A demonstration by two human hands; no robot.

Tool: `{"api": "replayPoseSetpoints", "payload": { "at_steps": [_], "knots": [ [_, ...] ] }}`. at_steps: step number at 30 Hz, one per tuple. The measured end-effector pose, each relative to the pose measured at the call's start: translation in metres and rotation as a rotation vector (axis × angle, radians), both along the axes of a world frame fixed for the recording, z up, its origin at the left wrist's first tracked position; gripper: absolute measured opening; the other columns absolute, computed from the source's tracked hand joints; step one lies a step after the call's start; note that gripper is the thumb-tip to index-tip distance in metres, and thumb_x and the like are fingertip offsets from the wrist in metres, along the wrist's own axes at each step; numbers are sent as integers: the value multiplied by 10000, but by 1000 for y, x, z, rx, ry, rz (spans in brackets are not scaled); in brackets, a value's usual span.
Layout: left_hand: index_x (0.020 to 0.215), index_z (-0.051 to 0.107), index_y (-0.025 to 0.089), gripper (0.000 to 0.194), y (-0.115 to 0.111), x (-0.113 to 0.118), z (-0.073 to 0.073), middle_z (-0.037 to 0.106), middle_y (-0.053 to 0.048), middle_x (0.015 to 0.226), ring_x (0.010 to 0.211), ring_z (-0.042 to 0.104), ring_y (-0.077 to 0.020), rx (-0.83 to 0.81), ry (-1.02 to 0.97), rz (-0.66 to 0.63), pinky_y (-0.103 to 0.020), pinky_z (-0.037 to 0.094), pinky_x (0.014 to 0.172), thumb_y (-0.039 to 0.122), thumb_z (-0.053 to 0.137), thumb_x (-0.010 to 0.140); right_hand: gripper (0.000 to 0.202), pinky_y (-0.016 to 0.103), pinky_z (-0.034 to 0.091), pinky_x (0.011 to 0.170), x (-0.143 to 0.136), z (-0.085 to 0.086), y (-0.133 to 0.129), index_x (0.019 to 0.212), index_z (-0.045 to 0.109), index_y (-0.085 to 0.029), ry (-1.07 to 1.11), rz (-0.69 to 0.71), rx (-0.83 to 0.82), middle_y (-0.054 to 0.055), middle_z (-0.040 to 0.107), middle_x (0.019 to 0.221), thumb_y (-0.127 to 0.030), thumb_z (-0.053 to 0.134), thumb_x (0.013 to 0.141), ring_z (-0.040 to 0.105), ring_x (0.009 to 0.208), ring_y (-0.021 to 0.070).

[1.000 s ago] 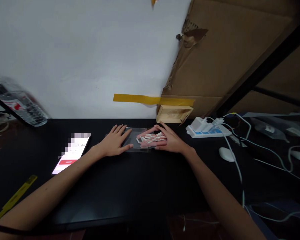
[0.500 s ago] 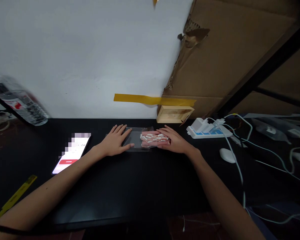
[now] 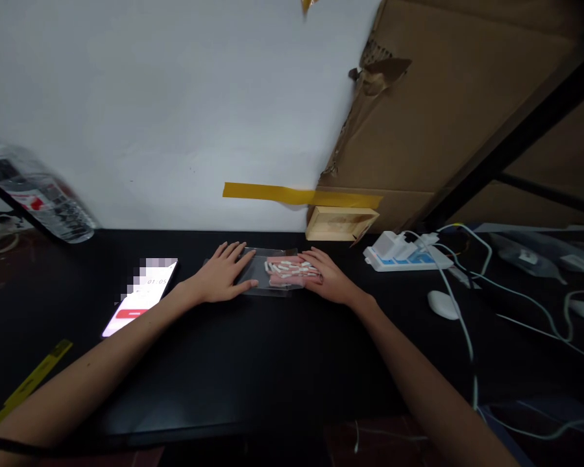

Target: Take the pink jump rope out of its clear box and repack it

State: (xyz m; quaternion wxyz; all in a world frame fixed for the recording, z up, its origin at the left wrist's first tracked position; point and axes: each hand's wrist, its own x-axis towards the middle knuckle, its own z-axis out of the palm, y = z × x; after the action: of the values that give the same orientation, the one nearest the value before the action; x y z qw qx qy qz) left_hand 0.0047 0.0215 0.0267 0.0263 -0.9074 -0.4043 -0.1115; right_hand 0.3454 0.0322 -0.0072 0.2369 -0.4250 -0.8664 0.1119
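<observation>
A clear plastic bag (image 3: 259, 275) lies flat on the black table (image 3: 233, 370), with a bundle of pink and white pieces (image 3: 292, 269) in its right part. My left hand (image 3: 226, 272) lies with spread fingers over the left end of the bag. My right hand (image 3: 328, 275) rests at the right end of the bundle, its fingers stretched out and covering part of it. What the pieces are is too small to tell.
A lit phone (image 3: 143, 292) lies left of my left hand. A wooden tray (image 3: 340, 222) leans at the back. A power strip (image 3: 403, 253), white mouse (image 3: 442, 304) and cables are at the right, a plastic bottle (image 3: 43, 201) at the far left.
My right hand has shifted slightly left, and the pink and white bundle has slid left with it. My left hand has hardly moved.
</observation>
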Motion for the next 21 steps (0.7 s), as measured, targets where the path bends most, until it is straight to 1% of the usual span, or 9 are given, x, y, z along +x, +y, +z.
{"api": "replayPoseSetpoints", "payload": {
  "at_steps": [4,6,11,14,16,18,20,21],
  "knots": [
    [1519,299,196,753,-4,5,1,322,-161,1595,1471,270,-380,-14,0,-1,-557,178,1193,699,294,960,802,595,318,1170,-6,0,-2,1479,454,-236,0,-13,-26,153,460,1489,-631,666,813,315,1458,375],
    [1521,298,188,756,-6,9,0,318,-170,1594,1468,273,-389,-21,-4,-1,-560,173,1193,694,308,959,840,581,308,1180,-11,-1,-3,1491,434,-230,4,-26,-50,153,456,1497,-641,677,800,305,1464,372],
    [1520,291,220,728,-10,16,-2,327,-147,1596,1467,275,-386,-23,-48,31,-578,170,1187,682,341,959,894,590,252,1198,-25,-9,-7,1545,325,-199,83,-142,-88,187,401,1542,-671,609,841,264,1485,382],
    [1512,313,197,749,-9,15,-1,338,-161,1588,1465,289,-373,-33,-30,49,-563,178,1191,695,345,953,836,575,238,1207,-28,-9,-10,1557,297,-183,119,-136,-115,192,363,1572,-649,528,903,236,1502,365],
    [1509,326,188,758,-6,11,0,342,-166,1585,1468,289,-365,-35,-16,43,-551,186,1194,703,337,953,831,562,226,1214,-26,-4,-11,1563,276,-150,125,-86,-146,206,327,1593,-628,505,923,220,1510,352],
    [1511,330,190,757,-2,7,2,345,-160,1585,1473,284,-358,-36,-15,25,-545,190,1197,703,332,955,855,549,217,1220,-20,5,-12,1571,249,-134,123,-31,-195,207,288,1613,-607,529,917,228,1510,340],
    [1515,326,194,756,0,2,3,345,-152,1587,1476,278,-354,-42,-19,9,-545,191,1198,704,332,956,880,532,228,1220,-12,16,-12,1580,234,-152,124,8,-251,185,276,1624,-586,579,896,271,1498,324],
    [1516,324,191,759,2,1,4,342,-154,1588,1477,276,-356,-44,-16,4,-546,192,1198,704,331,957,884,527,238,1218,-7,22,-12,1581,243,-181,121,16,-274,161,292,1623,-578,609,881,277,1497,316]
  ]
}}
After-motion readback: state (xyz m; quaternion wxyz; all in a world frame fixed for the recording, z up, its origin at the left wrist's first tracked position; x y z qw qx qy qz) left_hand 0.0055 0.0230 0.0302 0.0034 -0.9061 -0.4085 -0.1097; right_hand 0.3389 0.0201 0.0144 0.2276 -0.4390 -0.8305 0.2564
